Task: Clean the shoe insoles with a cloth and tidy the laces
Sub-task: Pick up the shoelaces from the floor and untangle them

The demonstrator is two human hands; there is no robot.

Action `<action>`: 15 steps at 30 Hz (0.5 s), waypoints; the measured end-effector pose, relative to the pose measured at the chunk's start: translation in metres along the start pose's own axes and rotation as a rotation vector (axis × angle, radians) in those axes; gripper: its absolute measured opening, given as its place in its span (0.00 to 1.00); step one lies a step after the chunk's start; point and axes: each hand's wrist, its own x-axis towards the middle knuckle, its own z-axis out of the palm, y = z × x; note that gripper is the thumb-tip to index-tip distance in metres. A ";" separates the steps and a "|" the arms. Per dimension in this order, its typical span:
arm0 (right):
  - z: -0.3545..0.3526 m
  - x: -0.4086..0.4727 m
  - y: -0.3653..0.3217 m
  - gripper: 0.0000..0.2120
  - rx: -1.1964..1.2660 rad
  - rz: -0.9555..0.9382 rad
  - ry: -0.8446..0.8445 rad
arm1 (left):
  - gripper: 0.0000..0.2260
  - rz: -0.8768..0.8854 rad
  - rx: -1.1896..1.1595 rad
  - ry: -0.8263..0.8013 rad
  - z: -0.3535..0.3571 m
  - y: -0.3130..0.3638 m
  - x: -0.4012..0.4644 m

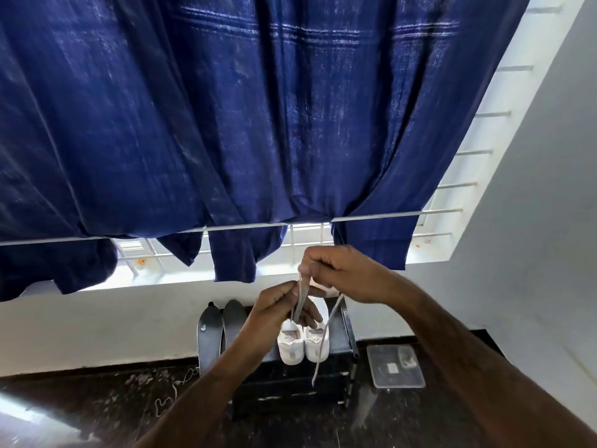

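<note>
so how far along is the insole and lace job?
Looks done: two dark grey insoles are out, leaning on the wall. In hand: left hand and right hand pinch a grey shoelace above the white sneakers. Left: finish laces; no cloth visible.

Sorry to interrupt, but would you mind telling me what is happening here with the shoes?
A person is tidying a shoelace: the right hand pinches it up high, the left hand grips it lower down, and one loose end hangs down in front. Below, a pair of white shoes sits on a dark rack. Two dark insoles lean against the wall beside it, already out of the shoes.
</note>
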 end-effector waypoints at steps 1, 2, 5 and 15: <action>-0.002 0.004 0.003 0.14 0.020 -0.003 0.027 | 0.16 0.009 -0.038 -0.012 0.003 0.003 0.000; -0.003 0.007 0.008 0.13 0.062 -0.002 0.053 | 0.17 0.022 -0.081 -0.011 0.006 0.007 0.001; 0.005 0.011 0.027 0.11 0.170 0.057 0.153 | 0.19 0.049 -0.206 0.024 0.008 0.014 0.003; 0.064 -0.030 0.052 0.14 0.155 0.131 -0.120 | 0.17 0.156 -0.150 0.209 -0.004 0.017 0.016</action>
